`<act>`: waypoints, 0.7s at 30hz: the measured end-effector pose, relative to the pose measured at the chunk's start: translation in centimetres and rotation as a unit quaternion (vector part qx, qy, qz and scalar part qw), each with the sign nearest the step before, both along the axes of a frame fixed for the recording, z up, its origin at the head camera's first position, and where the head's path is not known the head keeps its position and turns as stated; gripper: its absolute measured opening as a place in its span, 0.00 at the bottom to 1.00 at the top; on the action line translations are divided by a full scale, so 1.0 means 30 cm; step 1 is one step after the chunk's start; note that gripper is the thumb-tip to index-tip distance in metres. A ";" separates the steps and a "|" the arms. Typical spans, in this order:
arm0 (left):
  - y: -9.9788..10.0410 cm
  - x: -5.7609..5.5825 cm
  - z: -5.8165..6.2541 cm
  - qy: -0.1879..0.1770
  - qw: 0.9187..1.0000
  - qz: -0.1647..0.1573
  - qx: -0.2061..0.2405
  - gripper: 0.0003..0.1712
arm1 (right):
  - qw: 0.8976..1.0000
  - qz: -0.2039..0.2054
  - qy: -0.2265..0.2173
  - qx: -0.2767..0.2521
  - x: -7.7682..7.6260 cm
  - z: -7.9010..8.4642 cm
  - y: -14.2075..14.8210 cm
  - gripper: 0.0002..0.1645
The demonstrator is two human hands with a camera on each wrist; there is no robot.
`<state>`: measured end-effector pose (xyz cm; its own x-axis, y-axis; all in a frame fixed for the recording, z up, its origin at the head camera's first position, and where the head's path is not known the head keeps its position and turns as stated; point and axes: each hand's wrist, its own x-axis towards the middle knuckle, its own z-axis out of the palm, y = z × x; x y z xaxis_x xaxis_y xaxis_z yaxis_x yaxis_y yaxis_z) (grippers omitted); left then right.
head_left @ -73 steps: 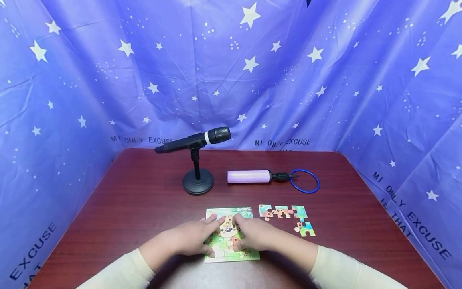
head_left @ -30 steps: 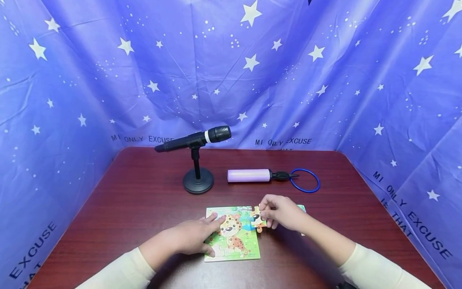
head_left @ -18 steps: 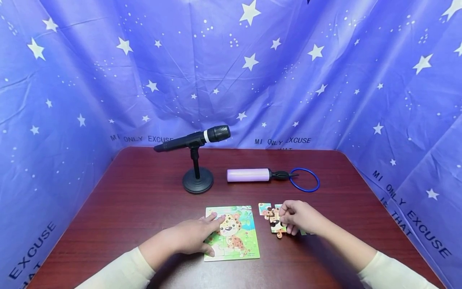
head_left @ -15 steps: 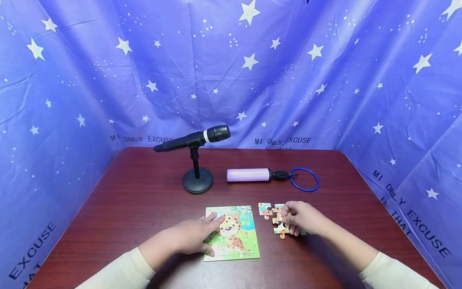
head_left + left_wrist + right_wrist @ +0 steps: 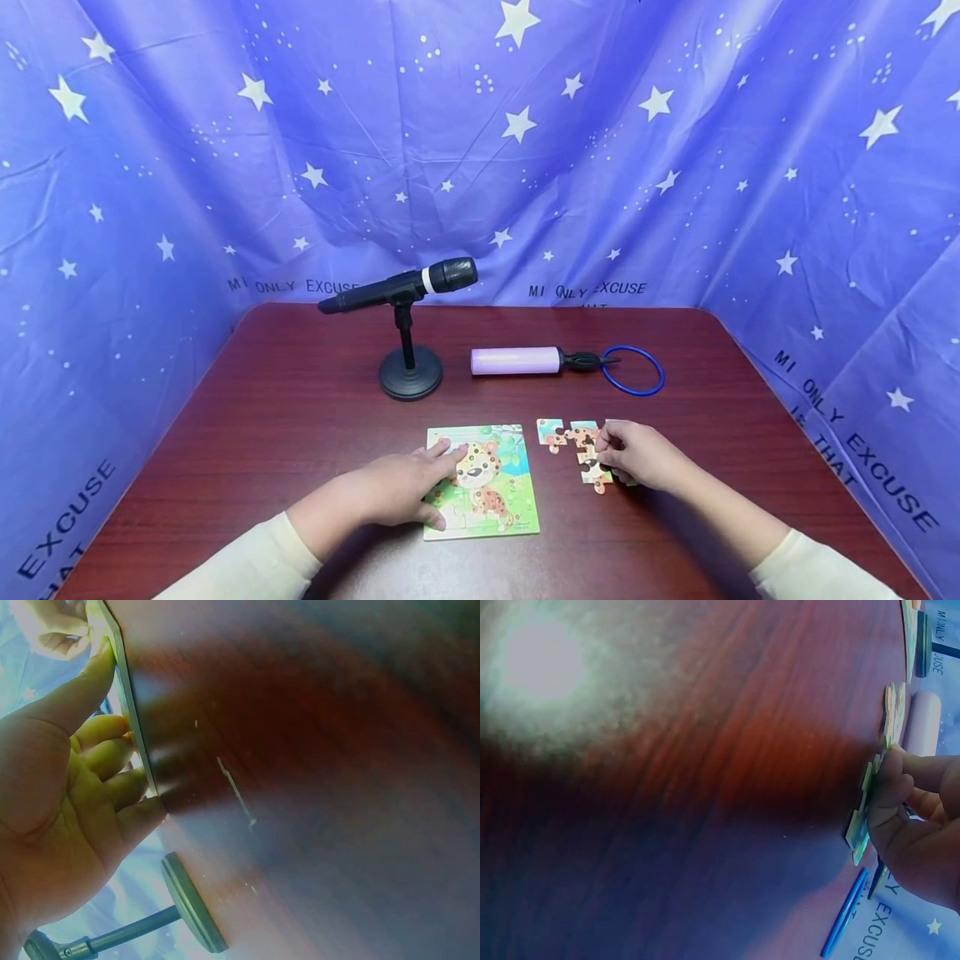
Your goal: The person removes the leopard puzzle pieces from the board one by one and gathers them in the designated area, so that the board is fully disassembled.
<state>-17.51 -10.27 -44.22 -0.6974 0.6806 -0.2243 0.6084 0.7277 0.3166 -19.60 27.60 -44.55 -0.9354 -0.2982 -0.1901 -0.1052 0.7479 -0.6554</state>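
A square jigsaw puzzle (image 5: 517,479) with a spotted leopard cub lies on the table in the head view. My left hand (image 5: 397,489) rests on its left side, fingers spread; the left wrist view shows the thumb and fingertips along the board's edge (image 5: 129,690). To the right, my right hand (image 5: 643,457) pinches a puzzle piece (image 5: 596,472) between thumb and fingers, low against the loose pieces. Above it lie a corner piece (image 5: 550,431) and a spotted piece (image 5: 582,432). The hand covers much of the pieces on the right.
Behind the puzzle stands a black microphone (image 5: 442,277) on a round-based stand (image 5: 411,375). A purple hand pump (image 5: 516,361) lies to its right, its nozzle reaching into a blue ring (image 5: 663,379). A starry curtain (image 5: 420,125) surrounds the table (image 5: 300,417).
From pressing on the puzzle, my right hand has gone to holding a piece. It carried the piece from the puzzle's right edge rightward to the loose pieces. The left hand stays put.
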 end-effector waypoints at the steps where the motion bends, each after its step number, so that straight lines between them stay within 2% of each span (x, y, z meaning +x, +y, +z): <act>1: 0.000 -0.001 0.000 0.002 1.000 -0.001 0.001 0.54 | 1.000 -0.002 0.005 0.007 0.000 -0.003 0.000 0.06; 6: -0.001 -0.002 -0.001 0.008 1.000 -0.007 0.005 0.54 | 0.999 -0.008 0.019 0.028 0.000 -0.014 0.000 0.07; 15: -0.003 0.001 0.005 0.008 1.000 -0.008 0.006 0.54 | 1.000 -0.018 0.006 0.020 0.000 -0.015 0.001 0.06; 21: -0.005 0.000 0.005 0.005 1.000 -0.008 0.005 0.54 | 0.998 -0.014 0.051 0.041 -0.005 -0.001 -0.008 0.06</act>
